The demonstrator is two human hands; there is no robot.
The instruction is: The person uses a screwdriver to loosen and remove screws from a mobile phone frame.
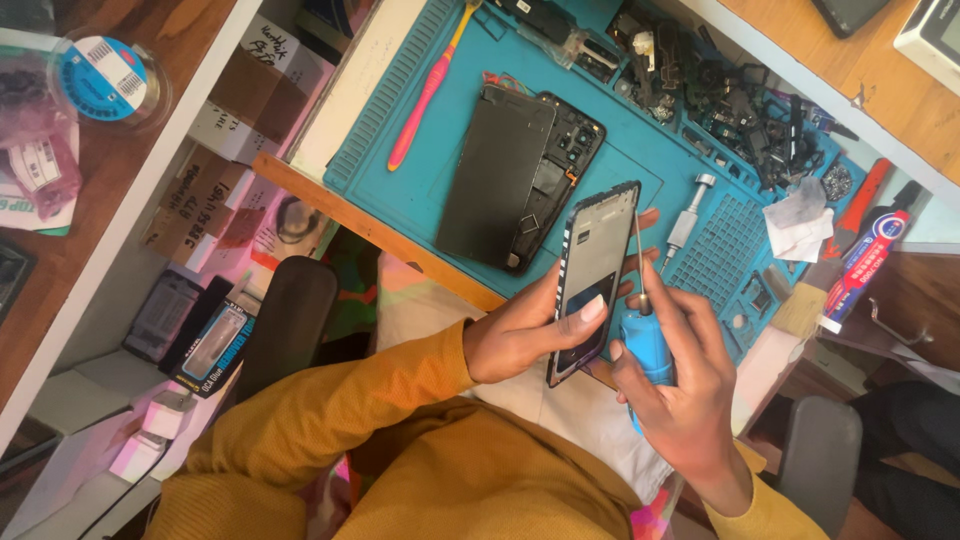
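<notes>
Phone frame [592, 270], a dark bezel with a pale inner plate, is gripped in the left hand [520, 335], thumb across its lower part, held above the edge of the blue repair mat [640, 160]. The right hand [680, 385] is wrapped around a blue-handled screwdriver [645, 325], its thin shaft lying along the frame's right side. Just beyond on the mat lies an opened phone body [515, 180], with a pink toothbrush [428, 90], a silver driver [688, 218], heaped small parts [740, 105] and crumpled tissue [800, 222].
</notes>
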